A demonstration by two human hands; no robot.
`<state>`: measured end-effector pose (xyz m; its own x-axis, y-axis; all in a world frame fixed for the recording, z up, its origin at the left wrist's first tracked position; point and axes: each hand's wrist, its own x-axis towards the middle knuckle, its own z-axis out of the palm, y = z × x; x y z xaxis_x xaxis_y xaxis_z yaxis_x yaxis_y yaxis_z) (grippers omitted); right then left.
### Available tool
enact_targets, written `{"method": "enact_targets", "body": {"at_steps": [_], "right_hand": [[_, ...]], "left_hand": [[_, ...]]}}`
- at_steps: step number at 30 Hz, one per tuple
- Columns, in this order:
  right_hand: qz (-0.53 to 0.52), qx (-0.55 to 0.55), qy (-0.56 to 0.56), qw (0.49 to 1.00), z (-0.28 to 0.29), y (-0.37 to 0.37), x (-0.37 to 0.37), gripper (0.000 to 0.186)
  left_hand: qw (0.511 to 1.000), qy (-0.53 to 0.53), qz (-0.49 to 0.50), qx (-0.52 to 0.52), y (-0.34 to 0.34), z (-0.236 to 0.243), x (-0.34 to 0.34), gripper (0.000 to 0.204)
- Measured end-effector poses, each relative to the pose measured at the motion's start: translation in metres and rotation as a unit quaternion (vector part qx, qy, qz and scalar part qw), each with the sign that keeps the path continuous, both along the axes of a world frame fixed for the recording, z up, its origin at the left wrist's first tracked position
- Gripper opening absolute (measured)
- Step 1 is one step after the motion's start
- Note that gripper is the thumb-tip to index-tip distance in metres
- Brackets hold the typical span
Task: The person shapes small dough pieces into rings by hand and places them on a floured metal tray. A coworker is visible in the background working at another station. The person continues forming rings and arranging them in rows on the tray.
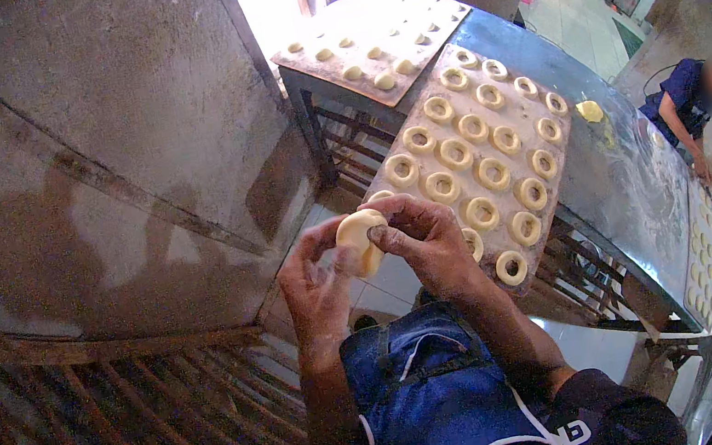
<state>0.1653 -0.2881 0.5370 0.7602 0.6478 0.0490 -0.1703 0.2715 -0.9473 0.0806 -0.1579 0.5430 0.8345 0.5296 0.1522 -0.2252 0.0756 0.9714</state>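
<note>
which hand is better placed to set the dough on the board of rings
Probably the right hand: it holds the dough from the side nearer the board. The left hand also grips it, but farther off.

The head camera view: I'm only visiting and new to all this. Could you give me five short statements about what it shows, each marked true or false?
1. The person's left hand and right hand both hold one pale, rounded dough piece. True.
2. Pale, ring-shaped dough pieces lie in rows on a flat brown board. True.
3. Someone else is at the picture's left edge. False: another person in a dark blue top is toward the right edge.
4. A small yellow lump sits among the rings. False: the small yellow lump lies on the bluish, smooth-topped table, beside the board.
5. The person wears a blue cloth garment with white edging. True.
</note>
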Motion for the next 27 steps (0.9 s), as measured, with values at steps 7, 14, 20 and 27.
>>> {"method": "enact_targets", "body": {"at_steps": [7, 14, 20, 27], "right_hand": [[-0.019, -0.004, -0.075, 0.997, 0.000, -0.005, -0.008, 0.046], [0.016, -0.050, 0.001, 0.999, -0.011, -0.019, 0.001, 0.040], [0.016, -0.039, -0.052, 0.998, -0.023, -0.023, 0.001, 0.032], [-0.013, -0.051, 0.005, 0.999, -0.024, -0.021, 0.001, 0.034]], "left_hand": [[0.984, 0.133, 0.043, 0.114, -0.010, -0.021, -0.002, 0.026], [0.968, -0.008, -0.008, -0.251, -0.018, -0.056, 0.003, 0.020], [0.982, 0.042, -0.009, -0.185, -0.022, -0.059, 0.006, 0.018], [0.993, 0.094, 0.005, -0.071, -0.026, -0.052, 0.009, 0.018]]}}
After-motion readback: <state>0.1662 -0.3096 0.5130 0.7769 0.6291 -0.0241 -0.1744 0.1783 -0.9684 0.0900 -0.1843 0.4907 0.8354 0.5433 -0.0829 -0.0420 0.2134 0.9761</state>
